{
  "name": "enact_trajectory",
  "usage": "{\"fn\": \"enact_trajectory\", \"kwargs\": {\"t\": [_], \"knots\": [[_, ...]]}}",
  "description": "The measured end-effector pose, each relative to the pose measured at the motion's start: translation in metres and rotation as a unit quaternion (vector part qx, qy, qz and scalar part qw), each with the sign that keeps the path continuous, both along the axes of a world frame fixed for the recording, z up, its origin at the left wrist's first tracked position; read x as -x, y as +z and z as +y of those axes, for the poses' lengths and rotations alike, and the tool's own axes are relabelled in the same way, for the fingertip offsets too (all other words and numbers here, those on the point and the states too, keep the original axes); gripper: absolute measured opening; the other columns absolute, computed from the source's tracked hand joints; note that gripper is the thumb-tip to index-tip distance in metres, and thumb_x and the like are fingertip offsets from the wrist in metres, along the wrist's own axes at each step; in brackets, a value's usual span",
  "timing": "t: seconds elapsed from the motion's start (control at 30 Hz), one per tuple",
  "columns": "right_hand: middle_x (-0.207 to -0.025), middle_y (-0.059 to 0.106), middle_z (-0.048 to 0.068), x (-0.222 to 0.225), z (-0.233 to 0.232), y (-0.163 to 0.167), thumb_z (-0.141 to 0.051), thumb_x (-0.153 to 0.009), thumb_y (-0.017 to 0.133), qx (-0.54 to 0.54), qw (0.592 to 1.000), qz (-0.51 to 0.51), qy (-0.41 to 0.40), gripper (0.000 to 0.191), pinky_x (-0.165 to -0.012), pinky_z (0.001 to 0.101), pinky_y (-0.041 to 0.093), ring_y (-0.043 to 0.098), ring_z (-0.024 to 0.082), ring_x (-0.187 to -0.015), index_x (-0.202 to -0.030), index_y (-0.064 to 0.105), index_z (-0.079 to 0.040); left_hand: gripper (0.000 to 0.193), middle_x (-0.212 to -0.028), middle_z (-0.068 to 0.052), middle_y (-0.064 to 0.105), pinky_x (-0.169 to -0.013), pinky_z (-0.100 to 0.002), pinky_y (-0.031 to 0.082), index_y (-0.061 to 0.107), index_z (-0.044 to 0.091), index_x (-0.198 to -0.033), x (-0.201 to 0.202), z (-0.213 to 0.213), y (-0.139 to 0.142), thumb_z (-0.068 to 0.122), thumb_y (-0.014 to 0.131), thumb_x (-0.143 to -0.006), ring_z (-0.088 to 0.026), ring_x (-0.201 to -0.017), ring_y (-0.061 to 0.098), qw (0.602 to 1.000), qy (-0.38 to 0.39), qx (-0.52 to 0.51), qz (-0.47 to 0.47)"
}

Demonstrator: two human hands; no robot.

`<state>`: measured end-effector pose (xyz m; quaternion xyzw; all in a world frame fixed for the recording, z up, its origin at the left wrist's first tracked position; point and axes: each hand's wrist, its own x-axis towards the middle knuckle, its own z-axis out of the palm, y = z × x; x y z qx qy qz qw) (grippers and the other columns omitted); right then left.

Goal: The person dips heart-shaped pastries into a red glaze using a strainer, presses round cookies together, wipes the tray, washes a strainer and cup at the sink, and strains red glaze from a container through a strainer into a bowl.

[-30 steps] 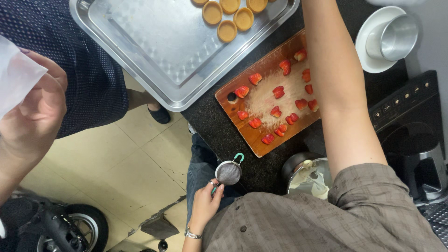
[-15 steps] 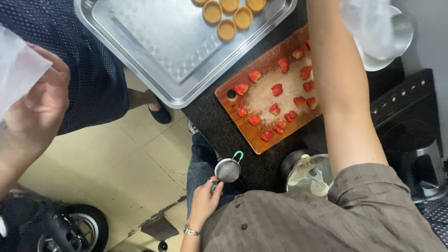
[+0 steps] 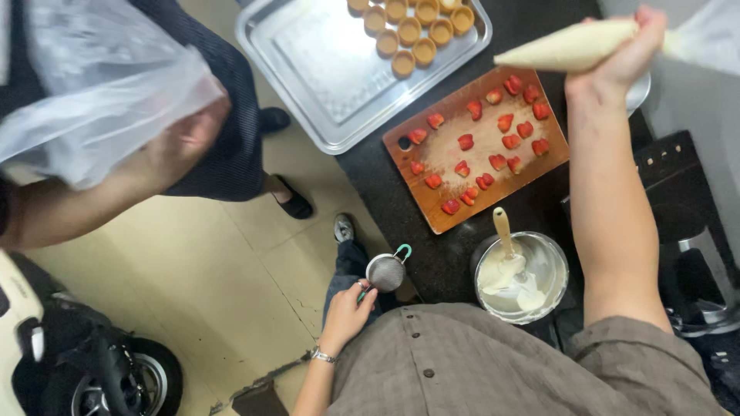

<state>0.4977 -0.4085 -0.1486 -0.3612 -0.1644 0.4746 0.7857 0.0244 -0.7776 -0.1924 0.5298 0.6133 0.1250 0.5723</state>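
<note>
Piping bag (image 3: 570,46), full of cream, is gripped in R hand (image 3: 617,58) above the wooden board (image 3: 447,139) w/ strawberry halves (image 3: 505,122), tip pointing sideways. Squeeze too hard and cream may drip on the fruit. L hand (image 3: 347,316) pinches a small strainer (image 3: 385,272) past the counter edge; a loose grip could drop it to the floor.

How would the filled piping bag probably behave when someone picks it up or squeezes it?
The piping bag looks soft and floppy: its thin clear plastic trails loosely behind the right hand, so it probably needs support. It bulges with pale cream, so it is likely hefty for its size, and squeezing would probably push cream out at the pointed tip.
</note>
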Motion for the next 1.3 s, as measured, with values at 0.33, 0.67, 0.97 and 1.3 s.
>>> {"fn": "enact_trajectory", "kwargs": {"t": [0.33, 0.67, 0.97, 1.3], "knots": [[-0.111, 0.062, 0.023, 0.021, -0.126, 0.042, -0.04, -0.094, 0.041, 0.059, 0.966, 0.247, -0.048, 0.054, -0.104, 0.0655, 0.057, 0.065, 0.046, -0.109, -0.12, 0.055, 0.005, 0.023, -0.066, -0.009, 0.071, -0.06, -0.037, 0.054, 0.068, 0.008, -0.1, 0.038, -0.034, 0.0, 0.03, 0.065, -0.094, -0.023, -0.06, 0.072, 0.998, 0.044, -0.051, 0.003], [-0.133, 0.063, 0.023, 0.071, -0.268, 0.045, -0.038, -0.095, 0.046, 0.082, 0.955, 0.277, 0.072, 0.052, -0.11, 0.0689, 0.049, 0.063, 0.046, -0.126, -0.128, 0.057, 0.0, 0.033, -0.068, -0.011, 0.074, -0.068, -0.038, 0.054, 0.071, 0.007, -0.106, 0.095, -0.124, -0.024, 0.036, 0.062, -0.094, -0.021, -0.067, 0.073, 0.986, 0.107, -0.054, 0.118], [-0.099, 0.071, 0.012, 0.039, -0.389, -0.01, -0.026, -0.101, 0.056, 0.111, 0.987, 0.096, 0.071, 0.023, -0.088, 0.0463, 0.06, 0.071, 0.03, -0.094, -0.11, 0.062, -0.006, 0.036, -0.071, -0.011, 0.071, -0.052, -0.029, 0.049, 0.067, -0.004, -0.113, 0.123, -0.234, -0.061, 0.028, 0.061, -0.098, -0.013, -0.055, 0.061, 0.968, 0.239, 0.041, 0.057], [-0.099, 0.066, 0.004, 0.053, -0.533, -0.035, -0.022, -0.101, 0.06, 0.24, 0.952, -0.164, -0.094, 0.024, -0.076, 0.0281, 0.055, 0.065, 0.013, -0.087, -0.118, 0.06, -0.005, 0.034, -0.075, -0.012, 0.073, -0.051, -0.031, 0.046, 0.063, -0.002, -0.108, 0.165, -0.258, -0.058, 0.03, 0.058, -0.099, -0.015, -0.054, 0.059, 0.951, 0.27, 0.13, 0.079]]}}
